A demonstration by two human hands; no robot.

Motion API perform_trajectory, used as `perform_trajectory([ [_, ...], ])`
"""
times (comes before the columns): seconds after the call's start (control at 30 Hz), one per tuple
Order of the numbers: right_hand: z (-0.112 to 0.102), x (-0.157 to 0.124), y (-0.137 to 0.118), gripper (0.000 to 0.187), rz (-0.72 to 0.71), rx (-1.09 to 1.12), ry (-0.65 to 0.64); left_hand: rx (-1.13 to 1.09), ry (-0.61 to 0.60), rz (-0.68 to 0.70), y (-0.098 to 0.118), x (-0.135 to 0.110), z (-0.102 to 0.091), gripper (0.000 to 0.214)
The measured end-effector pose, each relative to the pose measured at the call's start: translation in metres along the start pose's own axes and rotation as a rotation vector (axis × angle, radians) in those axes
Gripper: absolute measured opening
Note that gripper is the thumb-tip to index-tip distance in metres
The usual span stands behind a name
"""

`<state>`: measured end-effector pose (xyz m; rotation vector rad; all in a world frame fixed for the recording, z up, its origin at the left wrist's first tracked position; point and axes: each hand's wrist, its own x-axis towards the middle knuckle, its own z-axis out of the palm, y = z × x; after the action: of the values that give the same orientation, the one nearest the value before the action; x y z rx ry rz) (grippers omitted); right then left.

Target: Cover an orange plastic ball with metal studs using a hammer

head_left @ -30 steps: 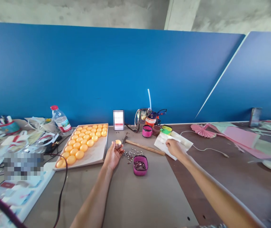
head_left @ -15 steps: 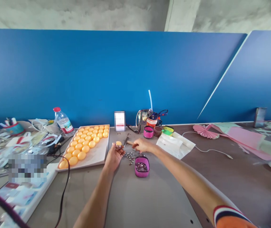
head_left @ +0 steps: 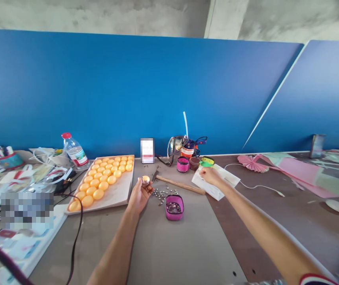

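My left hand (head_left: 139, 196) is closed around an orange ping-pong ball (head_left: 146, 179) whose lower part is covered in small shiny pieces. My right hand (head_left: 210, 175) is over a white sheet (head_left: 216, 193), close to the green and yellow container (head_left: 207, 162). Its fingers are curled together, and whatever they may hold is too small to make out. Between the hands lies a hammer (head_left: 184, 186) with a wooden handle and a dark head. Loose shiny pieces (head_left: 161, 196) are scattered beside my left fingers, and more fill a magenta basket (head_left: 174, 215).
A shallow tray (head_left: 120, 196) of orange balls sits at left, near a water bottle (head_left: 76, 152) and a cable (head_left: 74, 237). A second magenta basket (head_left: 182, 164) and a brown pot (head_left: 194, 163) stand at the back. Pink paper (head_left: 301, 176) lies at right.
My right hand has moved right, from near the hammer handle to over the white sheet, leaving the whole handle visible. My left hand still holds the ball. The view has shifted slightly.
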<state>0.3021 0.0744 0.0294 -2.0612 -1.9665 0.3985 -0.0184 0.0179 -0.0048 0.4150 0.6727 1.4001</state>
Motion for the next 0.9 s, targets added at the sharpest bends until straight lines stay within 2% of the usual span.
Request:
perform_trajectory([
  [0.1, 0.006, 0.002, 0.009, 0.017, 0.057, -0.079, -0.022, 0.008, 0.008, 0.001, 0.001, -0.001, 0.001, 0.028],
  [0.27, 0.017, 0.002, 0.007, 0.021, 0.102, -0.178, -0.053, 0.013, 0.015, 0.016, 0.002, -0.004, 0.002, 0.027],
  [0.43, 0.012, -0.003, -0.001, 0.022, 0.082, -0.201, -0.05, 0.0, 0.01, 0.014, 0.002, -0.003, 0.001, 0.027],
  [0.57, 0.009, -0.013, -0.029, 0.023, -0.077, -0.117, -0.027, -0.008, 0.016, -0.006, 0.002, 0.0, 0.0, 0.027],
  [0.73, 0.024, -0.027, -0.09, 0.019, -0.413, 0.067, -0.084, -0.015, 0.046, -0.012, 0.002, 0.0, 0.0, 0.029],
  [0.83, 0.035, -0.027, -0.114, 0.021, -0.419, 0.058, -0.131, -0.023, 0.028, 0.012, 0.002, -0.001, -0.002, 0.027],
  [0.9, 0.038, -0.025, -0.118, 0.021, -0.423, 0.062, -0.133, -0.023, 0.014, 0.019, 0.002, -0.003, -0.002, 0.026],
])
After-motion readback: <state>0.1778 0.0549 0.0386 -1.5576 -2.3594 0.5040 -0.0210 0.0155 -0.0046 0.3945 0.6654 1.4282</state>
